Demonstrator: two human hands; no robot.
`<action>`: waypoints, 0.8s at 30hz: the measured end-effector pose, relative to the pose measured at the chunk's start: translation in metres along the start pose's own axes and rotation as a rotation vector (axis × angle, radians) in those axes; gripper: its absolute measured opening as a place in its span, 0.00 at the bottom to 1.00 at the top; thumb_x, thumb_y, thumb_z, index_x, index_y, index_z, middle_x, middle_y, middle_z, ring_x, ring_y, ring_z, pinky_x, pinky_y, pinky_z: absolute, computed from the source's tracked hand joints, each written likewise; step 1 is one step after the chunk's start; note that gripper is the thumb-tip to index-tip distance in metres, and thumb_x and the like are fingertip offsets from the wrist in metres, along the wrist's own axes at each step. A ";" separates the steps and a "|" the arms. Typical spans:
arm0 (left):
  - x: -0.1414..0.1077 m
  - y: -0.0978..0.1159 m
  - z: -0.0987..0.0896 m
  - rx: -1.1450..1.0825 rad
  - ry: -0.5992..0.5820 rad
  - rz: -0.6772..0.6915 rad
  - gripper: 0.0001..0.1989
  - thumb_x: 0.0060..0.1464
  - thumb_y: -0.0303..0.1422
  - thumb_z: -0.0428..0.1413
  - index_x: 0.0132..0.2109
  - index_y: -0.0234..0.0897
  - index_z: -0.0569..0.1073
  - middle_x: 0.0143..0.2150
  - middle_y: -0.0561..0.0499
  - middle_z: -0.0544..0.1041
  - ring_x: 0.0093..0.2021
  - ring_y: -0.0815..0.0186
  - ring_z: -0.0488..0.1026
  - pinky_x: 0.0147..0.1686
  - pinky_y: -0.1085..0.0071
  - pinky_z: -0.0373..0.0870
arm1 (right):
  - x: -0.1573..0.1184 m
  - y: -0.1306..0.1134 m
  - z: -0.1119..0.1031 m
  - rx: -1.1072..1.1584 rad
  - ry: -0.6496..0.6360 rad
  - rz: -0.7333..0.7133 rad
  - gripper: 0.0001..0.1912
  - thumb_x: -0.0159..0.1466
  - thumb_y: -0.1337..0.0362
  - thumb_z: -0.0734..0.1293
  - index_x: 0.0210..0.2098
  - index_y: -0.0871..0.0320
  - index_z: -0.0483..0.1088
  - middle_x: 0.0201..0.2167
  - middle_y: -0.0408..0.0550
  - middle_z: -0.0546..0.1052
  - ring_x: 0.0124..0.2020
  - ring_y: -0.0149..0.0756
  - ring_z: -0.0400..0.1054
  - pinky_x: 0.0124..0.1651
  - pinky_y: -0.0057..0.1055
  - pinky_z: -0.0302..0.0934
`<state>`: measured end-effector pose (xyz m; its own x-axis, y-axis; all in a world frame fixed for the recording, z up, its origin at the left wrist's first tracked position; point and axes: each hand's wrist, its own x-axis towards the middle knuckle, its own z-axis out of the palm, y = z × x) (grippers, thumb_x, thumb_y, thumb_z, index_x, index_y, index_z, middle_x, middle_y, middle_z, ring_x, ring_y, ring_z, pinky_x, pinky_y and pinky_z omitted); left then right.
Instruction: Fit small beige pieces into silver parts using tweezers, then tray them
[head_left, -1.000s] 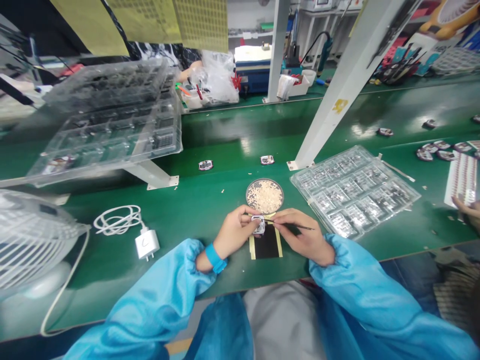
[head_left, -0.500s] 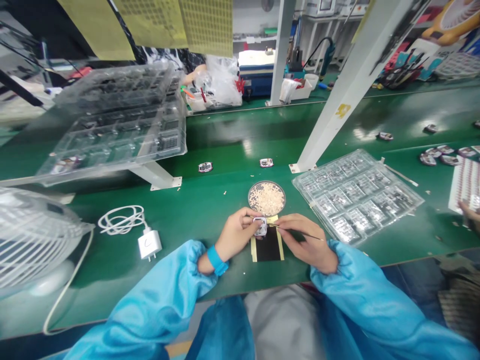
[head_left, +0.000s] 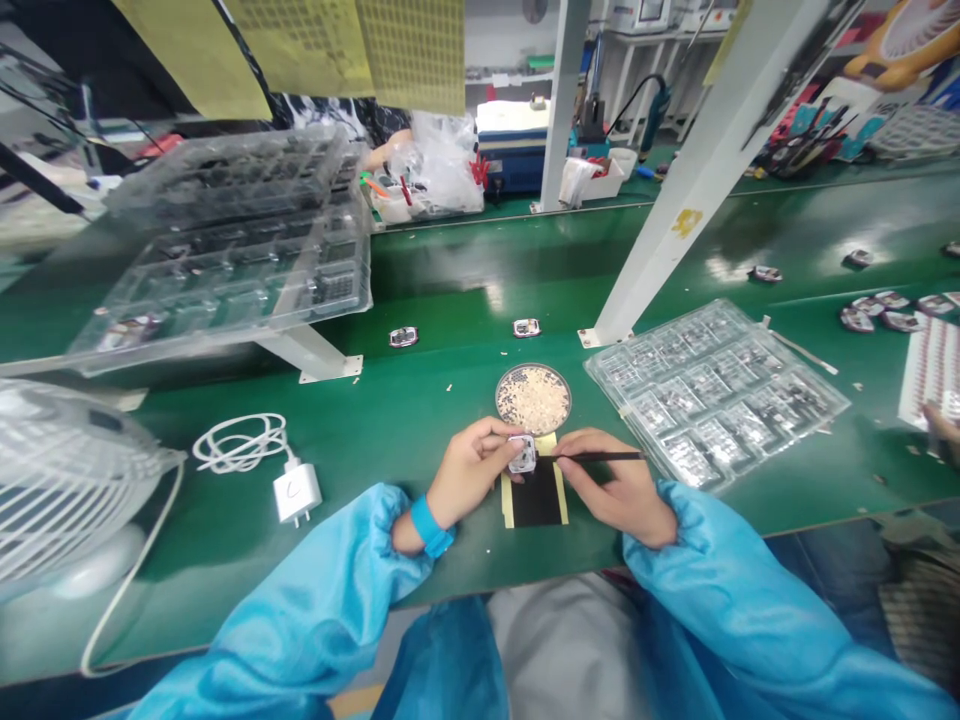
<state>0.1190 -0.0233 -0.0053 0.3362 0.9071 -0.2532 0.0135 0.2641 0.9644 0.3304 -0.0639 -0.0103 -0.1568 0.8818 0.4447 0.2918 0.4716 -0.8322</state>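
Between the fingers of my left hand [head_left: 474,468] is a small square device case [head_left: 523,454], its open face up, above a black pad [head_left: 537,498] edged with yellow tape. My right hand [head_left: 611,480] pinches dark tweezers [head_left: 600,456], whose tip points left at the case's right side; whether the tip touches is too small to tell. Just beyond the case sits a round dish [head_left: 533,398] full of small pale pieces. Two similar cases, one at the left [head_left: 403,337] and one at the right [head_left: 526,328], lie farther back on the green surface.
Right of my hands lies a clear tray [head_left: 716,395] of parts. A white charger [head_left: 297,490] with coiled cable and a fan [head_left: 67,480] are at the left. A slanted white post [head_left: 660,220] rises behind the tray. Another person's hand [head_left: 941,425] shows at the right edge.
The tweezers have turned in my right hand and now look broader and darker. The case in my left hand has shifted slightly. The cases at the back have moved a little left.
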 end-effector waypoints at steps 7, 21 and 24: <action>0.002 -0.005 -0.006 0.030 -0.019 0.012 0.16 0.56 0.41 0.62 0.45 0.34 0.74 0.33 0.46 0.83 0.24 0.66 0.79 0.14 0.80 0.59 | 0.000 0.003 0.002 0.128 -0.020 0.089 0.05 0.66 0.70 0.67 0.41 0.54 0.71 0.40 0.49 0.79 0.44 0.39 0.75 0.49 0.39 0.70; 0.000 -0.012 0.001 0.042 0.052 0.073 0.16 0.53 0.40 0.64 0.43 0.32 0.76 0.34 0.46 0.82 0.29 0.65 0.79 0.23 0.74 0.75 | -0.008 0.000 -0.002 -0.009 -0.010 -0.073 0.14 0.63 0.75 0.68 0.45 0.54 0.72 0.41 0.51 0.79 0.46 0.40 0.74 0.49 0.40 0.70; -0.001 -0.017 0.001 0.085 0.057 0.137 0.15 0.55 0.39 0.63 0.44 0.32 0.77 0.35 0.46 0.81 0.32 0.63 0.80 0.31 0.69 0.80 | -0.007 0.002 0.000 -0.072 -0.049 -0.107 0.14 0.62 0.75 0.69 0.45 0.54 0.72 0.41 0.50 0.79 0.45 0.39 0.74 0.48 0.38 0.71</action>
<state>0.1197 -0.0296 -0.0210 0.2863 0.9505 -0.1205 0.0518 0.1102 0.9926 0.3324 -0.0695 -0.0148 -0.2363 0.8263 0.5112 0.3374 0.5632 -0.7543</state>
